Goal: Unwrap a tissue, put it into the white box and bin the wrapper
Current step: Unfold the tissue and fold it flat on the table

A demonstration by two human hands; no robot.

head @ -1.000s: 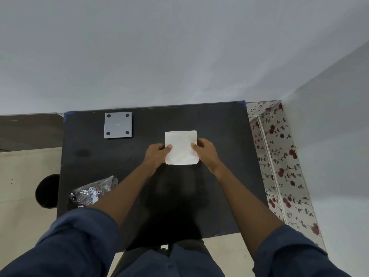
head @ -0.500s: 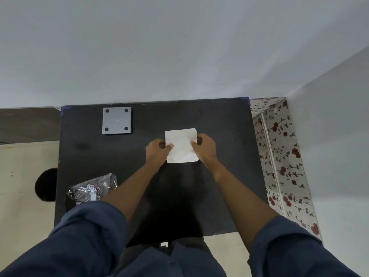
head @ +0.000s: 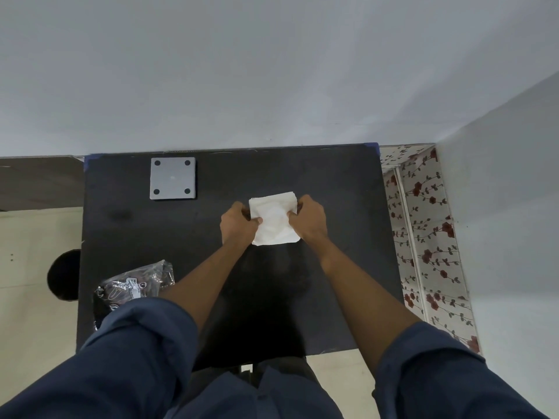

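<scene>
Tissue first: the white square stack of folded tissue [head: 273,219] sits in your two hands over the far middle of the black rectangular surface [head: 332,182], and from this angle you can't tell whether its underside touches the top or hangs just above it. Your left hand [head: 239,222] grips its left edge and your right hand [head: 308,217] grips its right edge, with the fingers of both curled round the sides and the thumbs pressing on the upper face. That two-sided hold makes sense for a soft stack: it keeps the sheets together and squared. The upper face is creased and dimpled between your thumbs, so you are squeezing it a little.

Lying near your left forearm, close to the near left corner, is the crumpled clear plastic wrapper with dark print [head: 136,287], apart from the tissue and touched by neither hand. By the look of it the unwrapping is done, and the wrapper is parked there so both hands are free.

Towards the far left corner lies a flat grey square plate with four dark holes [head: 172,178]. On the pale floor to the left, half hidden by the edge, is a round black bin [head: 62,275], handy for the wrapper. No white box is visible here.
</scene>
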